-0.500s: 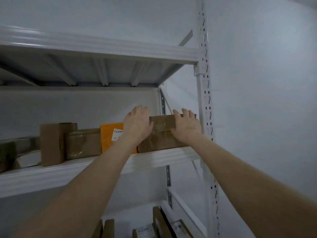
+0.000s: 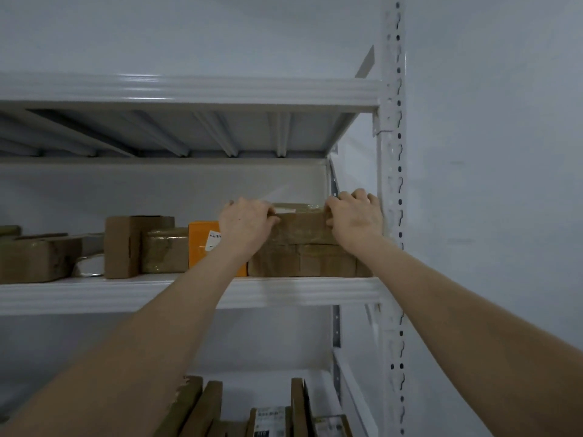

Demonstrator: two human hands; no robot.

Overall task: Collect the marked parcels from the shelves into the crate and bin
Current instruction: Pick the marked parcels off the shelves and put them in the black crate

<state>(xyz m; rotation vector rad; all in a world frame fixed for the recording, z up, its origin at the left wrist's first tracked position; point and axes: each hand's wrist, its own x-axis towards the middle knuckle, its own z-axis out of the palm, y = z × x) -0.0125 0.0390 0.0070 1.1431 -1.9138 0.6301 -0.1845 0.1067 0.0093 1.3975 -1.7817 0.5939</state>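
Since the earlier frame the fingers of both hands have gone from lying flat on the parcel top to curling over its upper edge. The left hand (image 2: 246, 225) grips the top left corner and the right hand (image 2: 353, 216) the top right. The brown taped parcel (image 2: 299, 230) sits at the right end of the middle shelf (image 2: 126, 294), at its front edge, close to the perforated upright (image 2: 392, 184). An orange parcel (image 2: 202, 244) stands just beside it on the left, partly hidden by the left forearm. Further left are a taped brown bundle (image 2: 164, 250) and an upright cardboard box (image 2: 121, 247). The parcel has glossy clear tape and a horizontal seam across its front; one box or two stacked, cannot tell.
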